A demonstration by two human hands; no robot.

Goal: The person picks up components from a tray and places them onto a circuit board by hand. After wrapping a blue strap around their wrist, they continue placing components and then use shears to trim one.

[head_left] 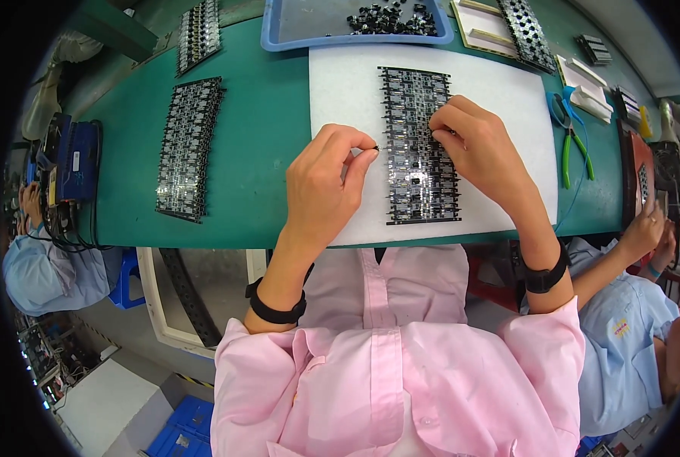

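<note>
I see the left hand [326,183] pinching a tiny black component [376,148] between thumb and forefinger, its grip closed tight on the part just beside the left edge of a long black circuit-board panel [418,145]. The right hand [481,148] rests on the same panel, fingertips [436,126] curled down and pressed to its upper right portion; I cannot tell whether that grip has hold of anything beneath them. Both wrists wear black bands, and pink sleeves frame the lower view.

The panel lies lengthwise on a white sheet [347,84] spread over the green bench [268,137]. Just past the sheet's far edge sits a blue tray [279,39] with a heap of small black parts [392,20] in its right half. To the left on the bench lie two more board panels, one near [188,148] and one farther back [199,34]. To the right of the sheet, green-handled pliers [576,152] lie on the bench, with white trays [584,87] and another dark panel [526,32] beyond them.

At either end of the bench, co-workers in light blue smocks are seated, one at the left [47,266] and one at the right [622,343], hands at their own places.
</note>
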